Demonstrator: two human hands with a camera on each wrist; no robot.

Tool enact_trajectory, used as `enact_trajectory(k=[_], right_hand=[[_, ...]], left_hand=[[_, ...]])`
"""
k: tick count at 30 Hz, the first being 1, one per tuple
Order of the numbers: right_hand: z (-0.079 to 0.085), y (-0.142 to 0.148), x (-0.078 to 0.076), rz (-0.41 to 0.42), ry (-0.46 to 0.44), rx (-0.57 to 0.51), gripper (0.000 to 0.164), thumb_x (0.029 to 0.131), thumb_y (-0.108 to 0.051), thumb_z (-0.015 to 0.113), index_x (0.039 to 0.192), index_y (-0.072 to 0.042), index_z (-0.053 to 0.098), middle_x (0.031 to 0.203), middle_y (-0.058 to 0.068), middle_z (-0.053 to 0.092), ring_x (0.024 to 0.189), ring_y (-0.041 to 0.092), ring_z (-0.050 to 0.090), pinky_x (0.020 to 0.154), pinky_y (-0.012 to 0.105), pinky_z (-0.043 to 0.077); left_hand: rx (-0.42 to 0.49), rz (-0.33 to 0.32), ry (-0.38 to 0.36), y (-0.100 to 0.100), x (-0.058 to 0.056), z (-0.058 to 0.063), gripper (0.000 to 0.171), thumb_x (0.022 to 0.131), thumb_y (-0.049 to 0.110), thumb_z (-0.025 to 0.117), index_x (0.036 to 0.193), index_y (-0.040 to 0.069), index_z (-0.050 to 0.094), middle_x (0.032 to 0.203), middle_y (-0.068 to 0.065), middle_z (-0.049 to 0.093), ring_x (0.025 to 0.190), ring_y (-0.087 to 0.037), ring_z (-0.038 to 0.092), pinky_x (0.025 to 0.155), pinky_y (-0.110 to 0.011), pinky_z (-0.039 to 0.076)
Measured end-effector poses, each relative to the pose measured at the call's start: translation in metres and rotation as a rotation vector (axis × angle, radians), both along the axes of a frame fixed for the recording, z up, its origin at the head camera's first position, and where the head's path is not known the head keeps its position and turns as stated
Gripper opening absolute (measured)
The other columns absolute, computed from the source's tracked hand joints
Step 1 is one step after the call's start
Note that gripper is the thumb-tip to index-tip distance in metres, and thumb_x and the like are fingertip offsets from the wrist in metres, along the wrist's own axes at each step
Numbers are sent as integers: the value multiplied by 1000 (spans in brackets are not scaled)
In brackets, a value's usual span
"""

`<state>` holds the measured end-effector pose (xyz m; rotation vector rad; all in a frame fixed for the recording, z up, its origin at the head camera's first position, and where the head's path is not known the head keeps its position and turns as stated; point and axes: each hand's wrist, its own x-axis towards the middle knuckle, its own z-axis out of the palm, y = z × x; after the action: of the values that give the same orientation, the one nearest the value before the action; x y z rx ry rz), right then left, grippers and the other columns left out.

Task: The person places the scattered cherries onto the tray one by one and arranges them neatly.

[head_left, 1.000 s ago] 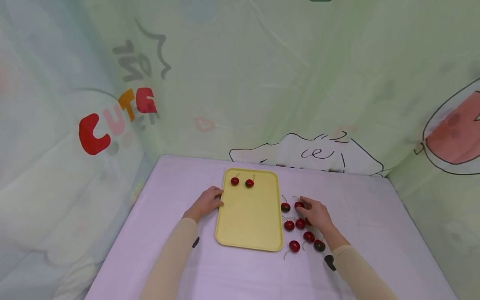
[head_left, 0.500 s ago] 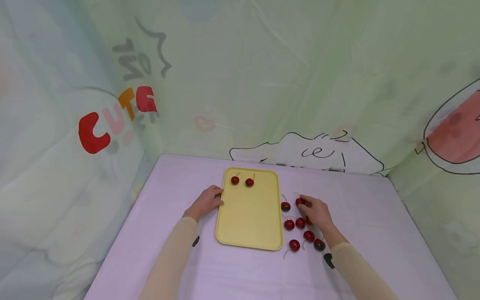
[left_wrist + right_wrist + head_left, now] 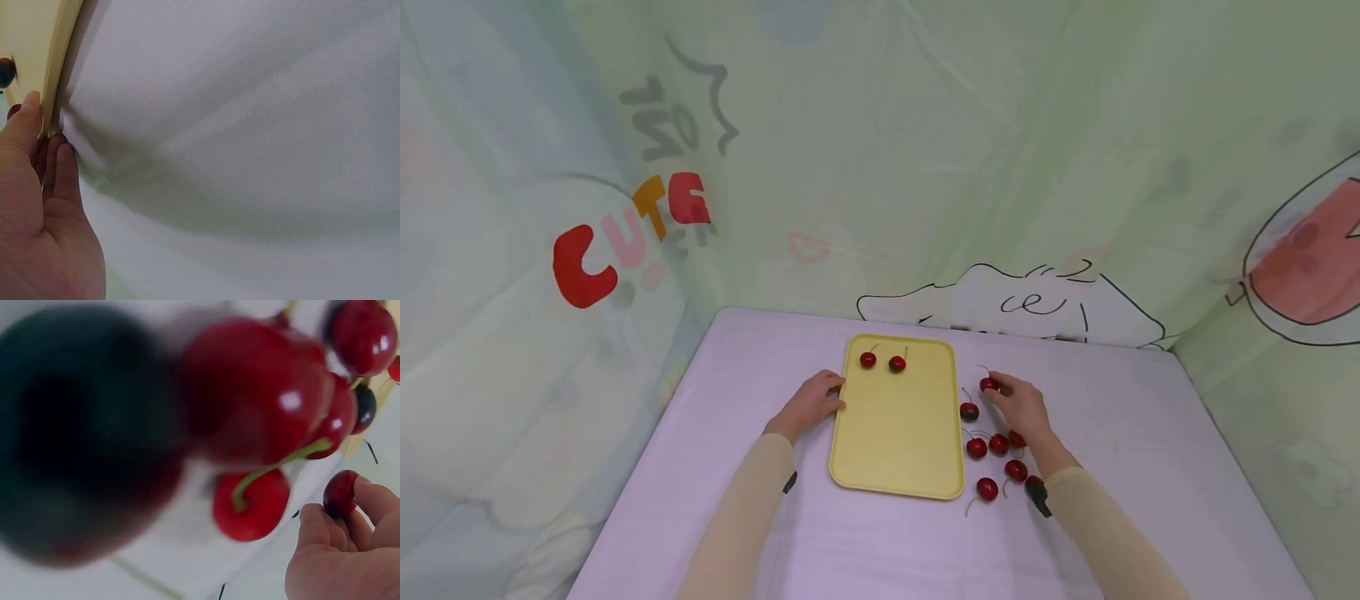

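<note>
A yellow tray [image 3: 895, 437] lies on the table, and my left hand [image 3: 811, 403] holds its left rim. In the left wrist view, the thumb of that hand [image 3: 44, 215] is at the rim and the other fingers curl against the outer side. Two dark red cherries, one [image 3: 868, 360] left of the other [image 3: 897, 364], rest at the tray's far end. Right of the tray, my right hand [image 3: 1022, 408] pinches a stemmed cherry [image 3: 987, 384] between thumb and fingers. That same cherry [image 3: 339, 492] shows at the fingertips in the right wrist view.
Several loose cherries lie between the tray and my right forearm, including one [image 3: 969, 411] beside the rim and one [image 3: 987, 489] nearer me. A lilac cloth [image 3: 850, 542] covers the table. Printed curtains [image 3: 887, 167] enclose its back and sides.
My right hand has gripped a cherry from the group and carried it away from me and slightly left. My left hand and the tray have stayed in place.
</note>
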<state>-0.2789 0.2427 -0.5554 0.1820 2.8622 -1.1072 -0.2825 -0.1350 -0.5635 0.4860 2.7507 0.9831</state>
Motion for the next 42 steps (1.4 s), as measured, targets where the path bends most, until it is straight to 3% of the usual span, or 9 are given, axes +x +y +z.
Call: enact_trajectory(k=[10,18,31,37,42], right_hand=[[10,-33,-11,-46,-4,-121,49,99,-21,58,145,-6,47,140,19,52,128,36,47,103,50,44],[6,-54,-29,-60,11,-178,49,99,-22,59,144,-6,48,139,19,53,127,34,49,105,47,43],[2,-87,-40,-5,59,-104,44,95,-15,64,135,1,56,131,23,58,120,37,53,100,48,47],[-9,-95,-48,71,77,-29,42,94,-13,62,133,4,57,130,25,58,121,40,53,102,49,45],[-13,-100,-50,78,77,4,42,95,-13,62,133,5,56,131,25,57,123,40,52,103,48,45]], left_hand=[[10,15,-10,-2,0,-3,45,93,10,67,133,-6,55,128,-15,54,117,-28,54,105,-39,43],[8,10,-6,-2,-1,-4,46,93,11,67,133,-6,55,127,-15,54,117,-28,54,105,-39,43],[-6,13,-20,-1,-1,-2,47,93,12,67,135,-5,54,129,-15,54,118,-27,54,106,-39,43],[-13,14,-14,-1,-3,-3,47,93,12,67,135,-5,54,128,-14,54,117,-27,54,106,-38,43],[-8,14,-19,-1,-5,-6,48,93,13,67,135,-4,54,128,-14,54,116,-26,54,105,-37,43]])
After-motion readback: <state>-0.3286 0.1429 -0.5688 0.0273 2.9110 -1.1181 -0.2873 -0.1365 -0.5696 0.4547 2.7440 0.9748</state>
